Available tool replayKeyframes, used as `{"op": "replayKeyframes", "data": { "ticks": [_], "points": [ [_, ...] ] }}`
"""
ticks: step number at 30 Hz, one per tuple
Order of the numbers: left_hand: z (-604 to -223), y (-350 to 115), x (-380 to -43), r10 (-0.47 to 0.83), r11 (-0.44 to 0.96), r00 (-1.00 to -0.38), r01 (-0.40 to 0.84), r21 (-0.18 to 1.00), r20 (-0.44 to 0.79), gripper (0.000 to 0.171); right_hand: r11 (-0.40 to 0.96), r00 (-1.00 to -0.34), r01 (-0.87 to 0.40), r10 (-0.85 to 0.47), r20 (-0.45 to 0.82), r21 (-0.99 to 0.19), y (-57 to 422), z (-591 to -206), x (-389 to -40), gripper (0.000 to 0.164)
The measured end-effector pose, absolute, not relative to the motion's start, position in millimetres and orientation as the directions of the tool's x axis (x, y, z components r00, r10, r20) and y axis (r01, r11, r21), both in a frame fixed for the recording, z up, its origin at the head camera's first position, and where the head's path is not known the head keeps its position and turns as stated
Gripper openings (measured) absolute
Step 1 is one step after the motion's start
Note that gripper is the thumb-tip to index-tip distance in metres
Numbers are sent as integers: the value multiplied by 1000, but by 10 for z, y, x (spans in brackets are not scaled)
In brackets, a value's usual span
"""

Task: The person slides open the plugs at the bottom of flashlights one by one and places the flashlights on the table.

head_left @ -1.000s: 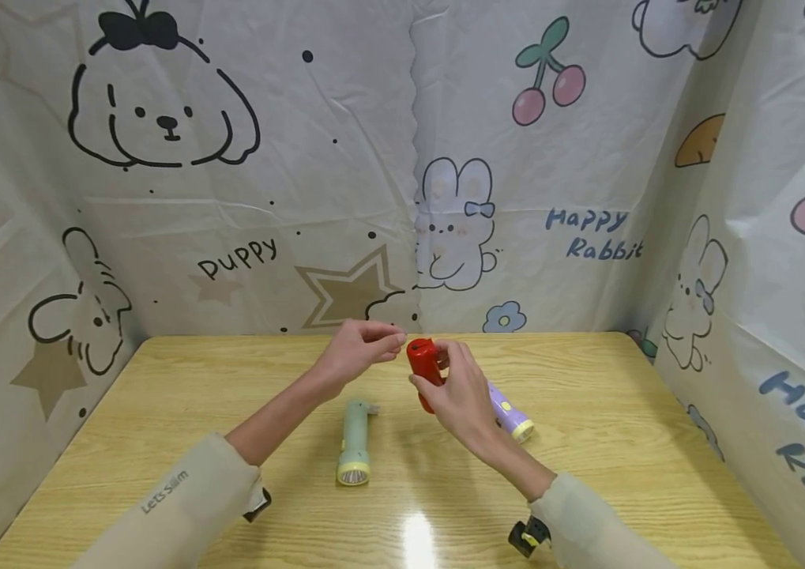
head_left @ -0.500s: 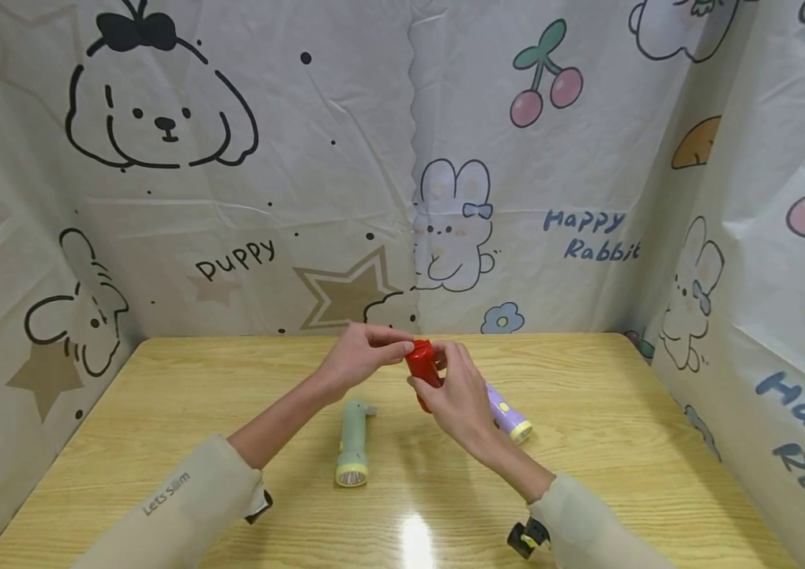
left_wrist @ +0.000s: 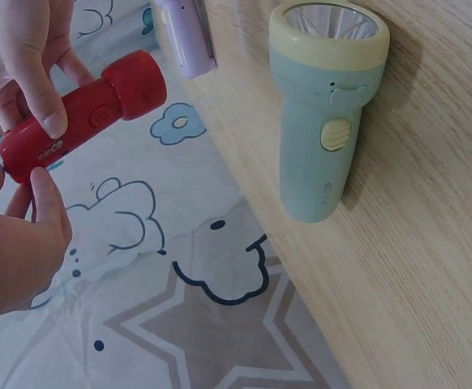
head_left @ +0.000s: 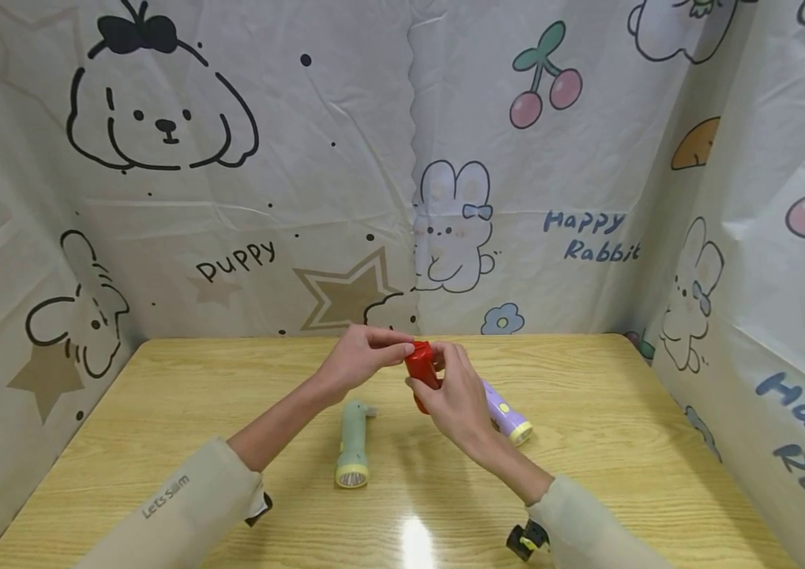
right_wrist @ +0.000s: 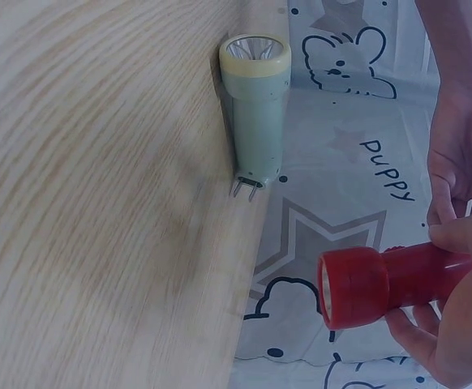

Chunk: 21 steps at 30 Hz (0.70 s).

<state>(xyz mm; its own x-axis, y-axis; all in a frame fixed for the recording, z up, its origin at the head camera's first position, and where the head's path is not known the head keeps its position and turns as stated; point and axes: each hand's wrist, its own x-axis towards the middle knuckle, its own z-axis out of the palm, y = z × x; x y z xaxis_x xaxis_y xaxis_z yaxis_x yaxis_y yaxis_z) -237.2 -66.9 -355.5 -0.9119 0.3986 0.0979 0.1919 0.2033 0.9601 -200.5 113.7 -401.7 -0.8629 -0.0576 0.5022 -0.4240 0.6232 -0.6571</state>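
A red flashlight [head_left: 419, 367] is held up over the far part of the table, its tail end upward and its head pointing down. My right hand [head_left: 457, 399] grips its body with thumb and fingers. At the tail end, thumb and fingertips of my left hand [head_left: 358, 362] pinch the edge. In the left wrist view the red flashlight [left_wrist: 86, 117] shows a ribbed switch on its side. What the left fingertips hold at the tail is partly covered by the fingers. The right wrist view shows its wide head [right_wrist: 354, 288] pointing away from the right hand.
A green flashlight [head_left: 354, 435] with a cream head lies left of centre, two metal plug prongs [right_wrist: 246, 188] sticking out of its tail. Partly behind the right hand lies a purple flashlight [head_left: 507, 415]. A printed cloth [head_left: 345, 197] walls the wooden table [head_left: 160, 442] at the back and sides.
My left hand has moved right, from just beside the red flashlight onto its tail end, and has stayed there. The right hand keeps its grip, with little movement.
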Motion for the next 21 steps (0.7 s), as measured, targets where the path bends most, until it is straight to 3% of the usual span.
{"op": "replayKeyframes", "data": {
  "ticks": [21],
  "points": [
    [-3537, -688, -2363, 394, 174, -916, 163, 971, 83, 27, 591, -836, -467, -52, 546, -658, 1124, -4034, -1995, 48]
  ]
}}
